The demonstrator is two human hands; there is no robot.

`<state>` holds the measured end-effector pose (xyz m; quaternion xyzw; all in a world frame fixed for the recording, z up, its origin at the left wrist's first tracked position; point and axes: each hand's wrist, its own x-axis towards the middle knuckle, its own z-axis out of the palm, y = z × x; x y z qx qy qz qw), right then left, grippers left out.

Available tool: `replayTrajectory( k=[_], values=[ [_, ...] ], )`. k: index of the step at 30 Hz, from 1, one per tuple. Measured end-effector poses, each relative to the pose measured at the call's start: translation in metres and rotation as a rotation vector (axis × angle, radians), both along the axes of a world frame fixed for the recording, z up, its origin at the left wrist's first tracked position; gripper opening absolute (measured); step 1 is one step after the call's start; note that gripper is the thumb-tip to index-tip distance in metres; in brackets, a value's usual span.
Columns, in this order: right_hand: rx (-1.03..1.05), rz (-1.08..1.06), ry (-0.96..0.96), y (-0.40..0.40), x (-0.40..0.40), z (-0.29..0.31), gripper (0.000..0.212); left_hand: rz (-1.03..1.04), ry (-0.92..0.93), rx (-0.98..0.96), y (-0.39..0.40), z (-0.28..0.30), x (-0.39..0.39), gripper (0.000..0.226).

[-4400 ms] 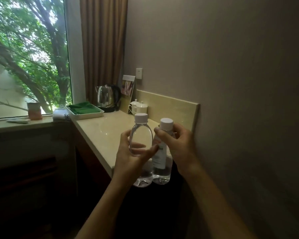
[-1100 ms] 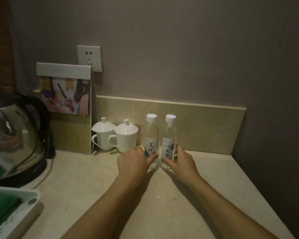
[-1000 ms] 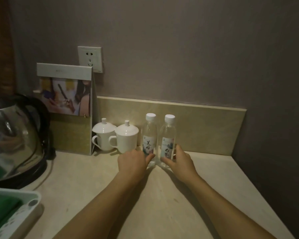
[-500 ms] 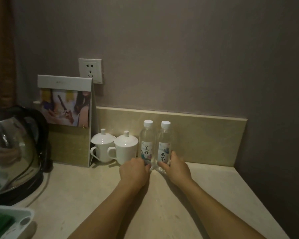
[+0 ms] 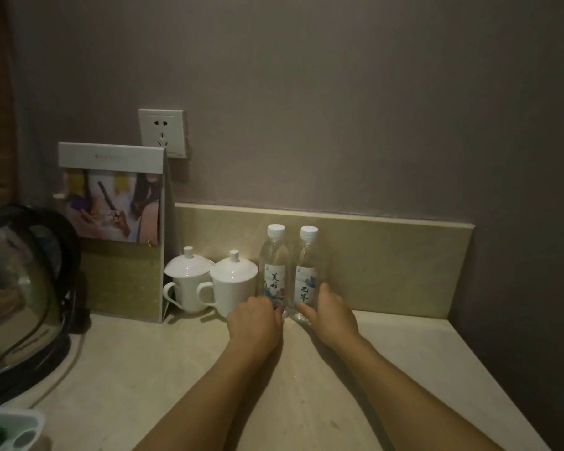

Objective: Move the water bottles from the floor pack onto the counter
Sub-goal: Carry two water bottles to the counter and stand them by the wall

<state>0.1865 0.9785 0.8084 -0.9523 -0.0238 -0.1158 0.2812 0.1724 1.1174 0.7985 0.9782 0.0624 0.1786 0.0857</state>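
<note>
Dim light falls on the beige counter (image 5: pixel 404 353), which runs back to a low stone splashback under a grey wall. Your two bottles (image 5: pixel 290 271) stand upright side by side at the back, close against the splashback, labels facing you. Your left hand (image 5: pixel 254 323) curls round the base of the left bottle (image 5: pixel 275 271), and your right hand (image 5: pixel 331 315) wraps the base of the right bottle (image 5: pixel 306 275); both hands grasp low.

The main risk is on release. These bottles are tall and narrow, so if you drag a finger as you let go, you could tip one into the other and both may topple. The left bottle sits just beside a lidded cup (image 5: pixel 232 288), with a second cup (image 5: pixel 188 284) beyond it. If you nudge the bottle leftward, or your left knuckles swing out, you may knock that cup or rattle its loose-looking lid. Open your fingers straight outward and draw back toward yourself. Whether more bottles wait in the floor pack cannot be told.
</note>
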Motion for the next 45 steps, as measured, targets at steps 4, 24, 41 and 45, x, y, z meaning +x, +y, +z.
replayTrajectory(
  k=[4,24,41,45],
  values=[
    [-0.005,0.004,-0.01,0.0,0.001,0.0,0.045,-0.006,-0.01,-0.005,0.0,-0.001,-0.001,0.041],
    [-0.039,0.016,0.015,0.002,0.001,0.003,0.043,-0.057,-0.054,-0.14,0.008,-0.005,0.004,0.038],
    [-0.034,-0.01,0.002,0.003,-0.001,-0.002,0.042,-0.077,-0.069,-0.147,0.008,-0.009,0.005,0.038],
    [-0.025,-0.017,-0.005,0.004,-0.002,-0.004,0.042,-0.091,-0.068,-0.169,0.01,-0.011,0.006,0.038]
  ],
)
